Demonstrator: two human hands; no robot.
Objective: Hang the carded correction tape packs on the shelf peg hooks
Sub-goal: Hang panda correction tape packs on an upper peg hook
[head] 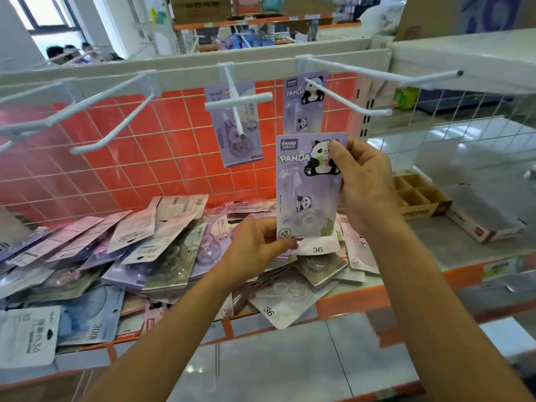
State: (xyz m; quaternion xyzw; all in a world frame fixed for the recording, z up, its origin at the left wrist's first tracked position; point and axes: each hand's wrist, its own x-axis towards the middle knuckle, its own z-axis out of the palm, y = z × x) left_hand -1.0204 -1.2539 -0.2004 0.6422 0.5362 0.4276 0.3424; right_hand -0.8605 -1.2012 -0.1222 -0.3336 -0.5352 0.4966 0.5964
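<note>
Against the orange grid (162, 158) two packs hung, purple pack (242, 150) and panda pack (304, 110); left hand (256, 248) and right hand (365, 184) pinched a third pack (307, 195).

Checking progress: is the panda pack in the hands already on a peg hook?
No, the left hand and right hand hold the panda pack below the peg hook, off it.

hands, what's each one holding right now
Left hand: pinches the panda pack at its bottom edge.
Right hand: grips the same pack's upper right side.
</note>
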